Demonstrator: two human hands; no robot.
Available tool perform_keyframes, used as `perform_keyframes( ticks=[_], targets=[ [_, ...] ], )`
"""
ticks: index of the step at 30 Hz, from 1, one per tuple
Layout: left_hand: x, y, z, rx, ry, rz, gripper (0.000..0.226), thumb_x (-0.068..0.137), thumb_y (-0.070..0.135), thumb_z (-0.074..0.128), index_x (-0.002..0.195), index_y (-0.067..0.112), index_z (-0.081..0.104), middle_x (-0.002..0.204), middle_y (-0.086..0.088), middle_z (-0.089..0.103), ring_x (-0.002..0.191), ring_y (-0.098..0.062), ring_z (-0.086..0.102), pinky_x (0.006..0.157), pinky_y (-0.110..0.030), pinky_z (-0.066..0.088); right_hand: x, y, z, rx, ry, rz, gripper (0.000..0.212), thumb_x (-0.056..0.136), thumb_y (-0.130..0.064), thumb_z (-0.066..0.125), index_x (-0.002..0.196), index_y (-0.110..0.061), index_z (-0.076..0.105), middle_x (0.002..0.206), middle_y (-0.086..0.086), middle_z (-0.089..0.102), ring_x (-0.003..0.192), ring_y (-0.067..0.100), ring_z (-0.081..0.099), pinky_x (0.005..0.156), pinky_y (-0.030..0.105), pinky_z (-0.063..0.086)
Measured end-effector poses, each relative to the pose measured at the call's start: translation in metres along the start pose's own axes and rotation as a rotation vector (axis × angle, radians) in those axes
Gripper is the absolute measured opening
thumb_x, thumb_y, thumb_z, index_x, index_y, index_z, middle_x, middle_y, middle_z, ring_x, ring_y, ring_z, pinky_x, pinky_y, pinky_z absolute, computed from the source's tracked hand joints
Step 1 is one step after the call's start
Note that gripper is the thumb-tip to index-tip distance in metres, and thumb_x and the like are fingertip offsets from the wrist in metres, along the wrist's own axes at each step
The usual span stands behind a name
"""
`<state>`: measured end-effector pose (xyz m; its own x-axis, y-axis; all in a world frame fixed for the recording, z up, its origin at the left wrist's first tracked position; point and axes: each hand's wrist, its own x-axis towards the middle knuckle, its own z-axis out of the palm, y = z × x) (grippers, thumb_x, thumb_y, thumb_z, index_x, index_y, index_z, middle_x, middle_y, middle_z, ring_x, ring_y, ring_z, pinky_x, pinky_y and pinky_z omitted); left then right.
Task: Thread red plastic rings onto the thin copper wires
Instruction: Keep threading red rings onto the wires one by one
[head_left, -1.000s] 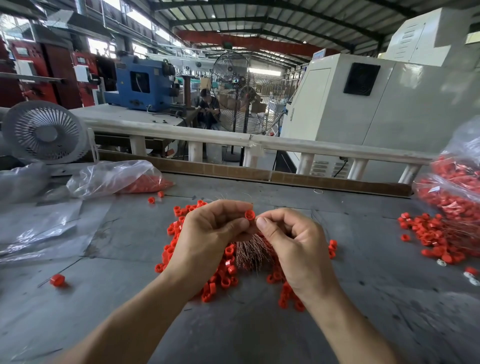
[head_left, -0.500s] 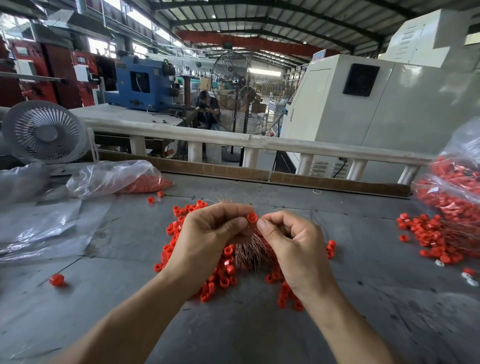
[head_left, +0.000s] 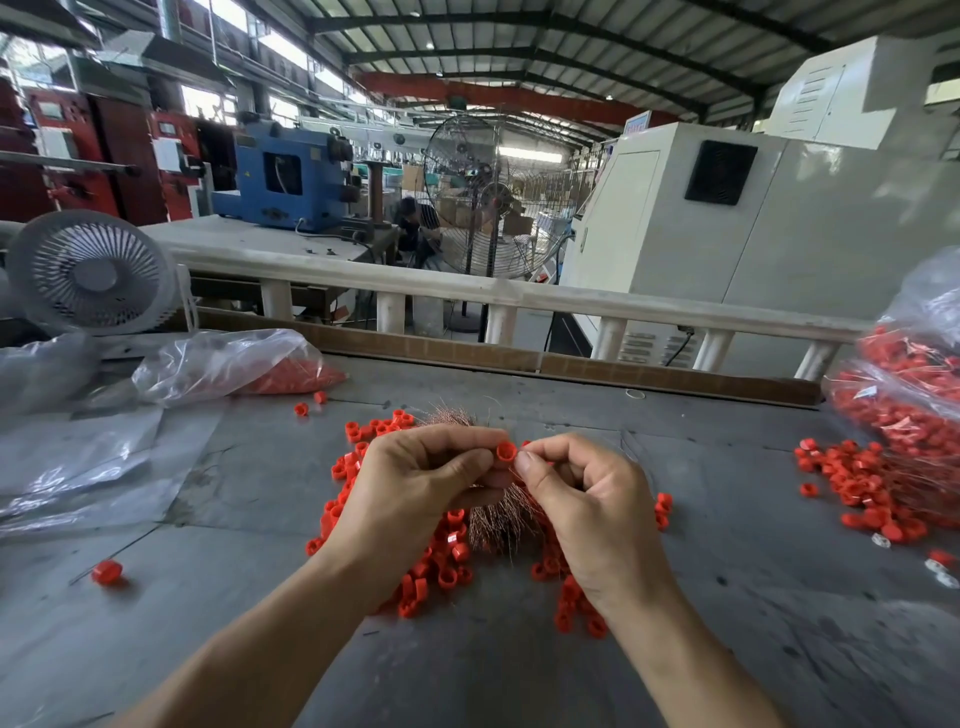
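Observation:
My left hand (head_left: 410, 488) pinches a red plastic ring (head_left: 505, 451) between thumb and forefinger, held above the grey table (head_left: 249, 597). My right hand (head_left: 592, 499) is curled right beside it, thumb and forefinger pinched together at the ring's right side; whether a thin wire is between them is too fine to see. Under both hands lies a bundle of thin copper wires (head_left: 501, 522) among a heap of loose red rings (head_left: 441, 566).
A second pile of red rings with wires (head_left: 862, 488) lies at the right, below a full plastic bag (head_left: 914, 395). Another bag of rings (head_left: 234, 364) and plastic sheets lie at the left. One stray ring (head_left: 107, 571) sits front left. A white fan (head_left: 91, 273) stands behind.
The ring in my left hand's pinch has turned slightly and both hands have shifted a little; otherwise nothing has moved.

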<state>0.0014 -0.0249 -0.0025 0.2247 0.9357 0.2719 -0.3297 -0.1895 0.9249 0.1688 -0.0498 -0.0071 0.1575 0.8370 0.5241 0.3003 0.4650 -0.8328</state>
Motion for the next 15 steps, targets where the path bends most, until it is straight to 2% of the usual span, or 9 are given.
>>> perform_keyframes(
  ticks=[6, 15],
  targets=[
    [-0.001, 0.0024, -0.0014, 0.012, -0.003, -0.026, 0.017, 0.079, 0.01, 0.073, 0.093, 0.01, 0.081, 0.089, -0.019, 0.077, 0.082, -0.025, 0.076, 0.072, -0.03, 0.062, 0.0002, -0.001, -0.0001, -0.012, -0.005, -0.008, 0.016, 0.092, -0.013, 0.075, 0.084, -0.027, 0.076, 0.064, -0.007, 0.068, 0.057, 0.0, 0.055, 0.057, 0.016, 0.045],
    [-0.0002, 0.0039, -0.001, -0.038, -0.014, -0.075, 0.016, 0.078, 0.007, 0.074, 0.092, 0.011, 0.081, 0.086, -0.017, 0.076, 0.075, -0.021, 0.074, 0.069, -0.03, 0.062, 0.0001, -0.0016, -0.0024, -0.03, -0.032, -0.038, 0.015, 0.092, -0.013, 0.075, 0.081, -0.023, 0.077, 0.066, -0.012, 0.068, 0.06, 0.001, 0.058, 0.06, 0.012, 0.043]
  ],
)
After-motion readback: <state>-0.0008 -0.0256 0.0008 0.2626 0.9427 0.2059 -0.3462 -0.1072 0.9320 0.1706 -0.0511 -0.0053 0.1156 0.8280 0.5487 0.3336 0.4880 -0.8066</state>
